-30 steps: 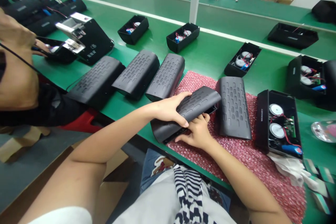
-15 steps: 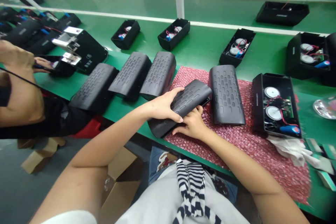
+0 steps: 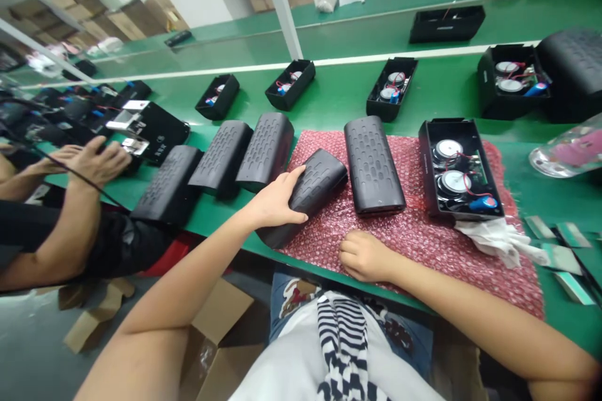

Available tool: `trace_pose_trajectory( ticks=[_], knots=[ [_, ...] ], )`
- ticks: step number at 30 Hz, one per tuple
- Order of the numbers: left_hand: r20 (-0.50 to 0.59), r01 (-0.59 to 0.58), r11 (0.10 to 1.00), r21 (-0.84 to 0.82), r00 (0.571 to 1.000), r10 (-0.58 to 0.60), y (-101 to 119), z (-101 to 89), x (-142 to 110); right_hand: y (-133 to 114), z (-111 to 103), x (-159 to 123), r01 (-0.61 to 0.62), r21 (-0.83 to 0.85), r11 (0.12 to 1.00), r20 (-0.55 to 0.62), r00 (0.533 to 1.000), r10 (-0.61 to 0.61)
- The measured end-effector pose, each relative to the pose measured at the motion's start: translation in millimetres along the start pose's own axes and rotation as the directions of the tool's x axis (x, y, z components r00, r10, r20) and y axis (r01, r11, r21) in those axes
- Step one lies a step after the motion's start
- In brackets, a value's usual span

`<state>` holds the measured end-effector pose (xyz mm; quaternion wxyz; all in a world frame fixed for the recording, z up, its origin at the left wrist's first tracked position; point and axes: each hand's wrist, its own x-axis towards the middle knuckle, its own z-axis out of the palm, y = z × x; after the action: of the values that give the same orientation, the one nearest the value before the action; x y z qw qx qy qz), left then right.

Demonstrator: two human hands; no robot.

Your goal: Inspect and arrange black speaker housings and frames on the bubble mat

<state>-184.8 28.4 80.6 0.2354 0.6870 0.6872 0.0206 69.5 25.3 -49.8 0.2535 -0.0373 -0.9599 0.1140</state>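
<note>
My left hand point(image 3: 277, 202) is wrapped over a black speaker with a textured grille point(image 3: 320, 180), which lies at a slant near the table's front edge. My right hand point(image 3: 364, 255) rests on the pink bubble wrap point(image 3: 324, 237), apart from the speaker. Its fingers are curled in, and their inside is hidden. Just right of the held speaker, a second black speaker point(image 3: 374, 166) lies grille up. Farther right sits an open speaker housing point(image 3: 427, 175) showing two round white drivers, red wires and a blue cylindrical battery point(image 3: 483, 203).
Several closed speakers point(image 3: 266, 149) line the table to the left. Open housings point(image 3: 290, 84) stand along the back strip. A white glove point(image 3: 498, 239) lies by the open housing, near a clear bottle point(image 3: 567, 147). A co-worker's hands point(image 3: 101, 163) work at a black machine point(image 3: 157, 131).
My right hand has left the speaker's edge and moved down onto the bubble wrap, its fingers now curled. My left hand stays on the speaker, now lying lower. The camera view has shifted.
</note>
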Motion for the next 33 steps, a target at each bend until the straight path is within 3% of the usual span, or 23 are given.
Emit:
trace_pose_trajectory(
  ticks=[8, 15, 19, 25, 33],
  knots=[
    [-0.002, 0.02, 0.998, 0.052, 1.0, -0.02, 5, 1.8, -3, 1, 0, 0, -0.094, 0.064, 0.993, 0.02, 0.995, 0.093],
    [-0.067, 0.067, 0.928, 0.366, 0.997, -0.046, 23, 9.7, -7, 2, -3, 0, -0.149, 0.107, 0.983, 0.127, 0.983, 0.135],
    [-0.124, 0.08, 0.89, 0.448, 0.992, -0.027, 35, 23.2, -12, 2, -4, 0, -0.184, 0.137, 0.973, 0.163, 0.973, 0.161],
    [-0.192, 0.091, 0.901, 0.424, 0.981, -0.009, 25, 29.8, -10, 2, -6, 1, -0.201, 0.145, 0.969, 0.182, 0.968, 0.173],
    [-0.122, 0.168, 0.916, 0.365, 0.984, -0.132, 33, 20.9, -11, 2, -9, 2, -0.237, 0.177, 0.955, 0.208, 0.958, 0.199]
  ],
)
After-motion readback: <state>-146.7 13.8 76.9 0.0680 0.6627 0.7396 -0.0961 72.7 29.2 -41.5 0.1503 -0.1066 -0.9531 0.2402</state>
